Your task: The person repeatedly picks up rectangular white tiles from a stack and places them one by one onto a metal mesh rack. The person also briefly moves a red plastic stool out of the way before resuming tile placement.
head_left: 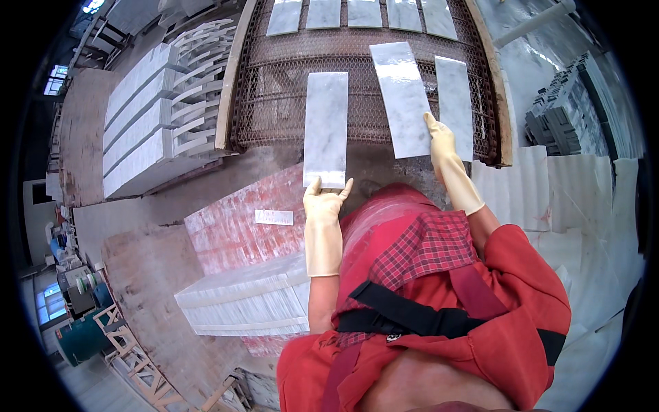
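Note:
Both my hands wear cream rubber gloves. My left hand (322,206) is closed on the near end of a long white-grey marble tile (326,123), fingers under it and the thumb out by its right corner. My right hand (441,143) grips the right edge of a second marble tile (399,96), which is tilted and looks wet and glossy. To the right of it, a third marble tile (454,96) rests on the wire mesh conveyor (281,89), partly behind my right hand. Both held tiles reach past the conveyor's near end.
Several more tiles (364,12) lie in a row farther up the belt. Left of the conveyor stand stacked tiles (141,141) with strips between them. A strapped tile stack (247,302) sits on a reddish board (240,237) near my left. White foam sheets (522,185) hang at the right.

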Tool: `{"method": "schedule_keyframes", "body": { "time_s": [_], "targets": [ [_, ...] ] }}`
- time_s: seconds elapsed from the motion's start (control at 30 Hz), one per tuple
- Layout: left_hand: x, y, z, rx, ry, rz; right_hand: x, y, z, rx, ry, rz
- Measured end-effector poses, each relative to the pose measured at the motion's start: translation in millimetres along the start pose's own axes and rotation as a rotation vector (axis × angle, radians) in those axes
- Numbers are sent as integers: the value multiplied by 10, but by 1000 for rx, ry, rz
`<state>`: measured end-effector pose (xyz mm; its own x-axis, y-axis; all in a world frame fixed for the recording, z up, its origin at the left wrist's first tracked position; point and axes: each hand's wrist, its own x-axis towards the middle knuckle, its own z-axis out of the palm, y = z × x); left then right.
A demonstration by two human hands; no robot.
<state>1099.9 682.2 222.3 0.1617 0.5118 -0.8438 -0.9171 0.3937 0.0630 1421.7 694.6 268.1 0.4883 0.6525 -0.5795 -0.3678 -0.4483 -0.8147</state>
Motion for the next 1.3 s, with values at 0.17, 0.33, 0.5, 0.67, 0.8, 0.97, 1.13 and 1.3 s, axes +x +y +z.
{"method": "schedule_keyframes", "body": {
  "time_s": [0.17,0.33,0.5,0.67,0.8,0.97,1.13,1.3],
  "targets": [
    [-211,-82,249,60,71,60,371,163,-157,-58,144,-19],
    [-159,-29,187,79,-66,63,425,105,-208,-13,-40,115],
    [-196,-44,203,82,-33,74,255,-16,-277,-176,-110,98],
    [-148,-18,179,64,-110,67,51,-175,-375,-657,-60,-204],
    [-183,-62,331,64,-126,80,-400,-363,-226,-839,-192,-404],
    [-52,-17,373,104,-224,28,-582,-140,305,-804,-623,-111],
    [136,106,194,-55,-245,-75,-445,255,870,-577,-815,238],
    [144,13,241,-41,-142,-9,-403,441,1114,-193,-763,408]
  ]
}}
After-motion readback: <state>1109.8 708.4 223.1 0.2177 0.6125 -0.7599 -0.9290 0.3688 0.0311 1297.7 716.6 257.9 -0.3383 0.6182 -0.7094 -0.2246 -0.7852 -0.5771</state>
